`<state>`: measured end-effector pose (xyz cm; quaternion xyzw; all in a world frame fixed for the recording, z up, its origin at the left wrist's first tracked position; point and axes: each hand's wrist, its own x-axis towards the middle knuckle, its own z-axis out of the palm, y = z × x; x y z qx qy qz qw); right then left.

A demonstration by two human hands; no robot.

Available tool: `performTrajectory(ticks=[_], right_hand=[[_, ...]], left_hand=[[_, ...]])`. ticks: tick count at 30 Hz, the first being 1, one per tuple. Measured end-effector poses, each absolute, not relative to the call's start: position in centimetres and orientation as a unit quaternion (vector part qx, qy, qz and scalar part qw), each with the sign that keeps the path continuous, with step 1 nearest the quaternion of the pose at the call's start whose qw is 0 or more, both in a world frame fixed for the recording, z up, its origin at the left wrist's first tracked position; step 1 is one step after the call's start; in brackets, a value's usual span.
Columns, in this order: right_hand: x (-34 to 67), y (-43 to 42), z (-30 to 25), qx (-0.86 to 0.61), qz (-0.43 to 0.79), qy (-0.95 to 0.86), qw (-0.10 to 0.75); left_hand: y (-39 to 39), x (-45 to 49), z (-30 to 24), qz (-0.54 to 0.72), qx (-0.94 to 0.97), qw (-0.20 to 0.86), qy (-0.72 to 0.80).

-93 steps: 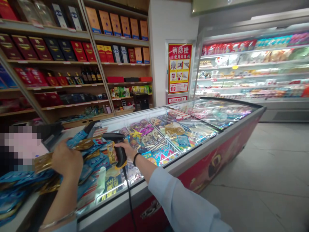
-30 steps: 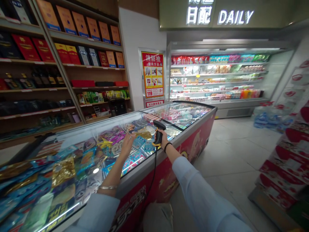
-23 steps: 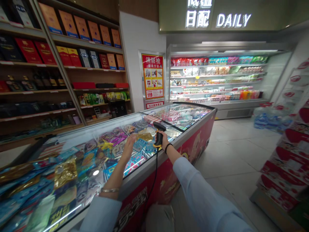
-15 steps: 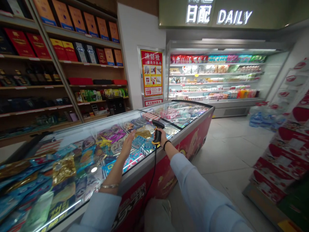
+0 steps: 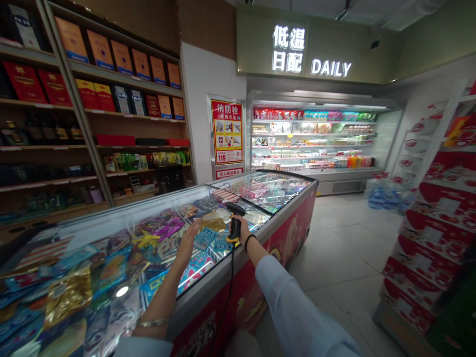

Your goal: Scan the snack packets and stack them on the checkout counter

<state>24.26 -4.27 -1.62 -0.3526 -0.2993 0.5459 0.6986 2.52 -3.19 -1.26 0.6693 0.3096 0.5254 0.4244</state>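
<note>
My right hand (image 5: 244, 231) grips a black and yellow handheld barcode scanner (image 5: 235, 227) by its handle, and a dark cable hangs from its lower end. The scanner is upright, with its head on top, over the front edge of a chest freezer (image 5: 288, 208). To the left, my left hand (image 5: 188, 241) is held above the freezer with fingers stretched out and nothing in it. Beneath both hands, under the glass, lie packets of frozen treats, among them blue packets (image 5: 205, 239), purple packets (image 5: 166, 225) and a gold packet (image 5: 69, 296).
Shelves with boxes and bottles (image 5: 126, 116) line the left wall. A fire-hydrant poster (image 5: 226, 131) hangs behind the freezer. Farther back stands a lit open refrigerator (image 5: 316, 176). On the right are stacked red cartons (image 5: 427, 253) and bottled water (image 5: 377, 196) on the tiled floor (image 5: 334, 263).
The view has tilted up and turned slightly right, so more of the lit sign shows. Both hands keep their poses, the right one still gripping the scanner.
</note>
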Motion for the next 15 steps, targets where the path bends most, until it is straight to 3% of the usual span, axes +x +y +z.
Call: performTrajectory(ticks=[15], right_hand=[[24.1,-4.16,-1.75,-0.338,0.577,-0.275,0.691]], left_hand=[[-2.78,2.57,-1.79,0.476,0.681,0.468,0.299]])
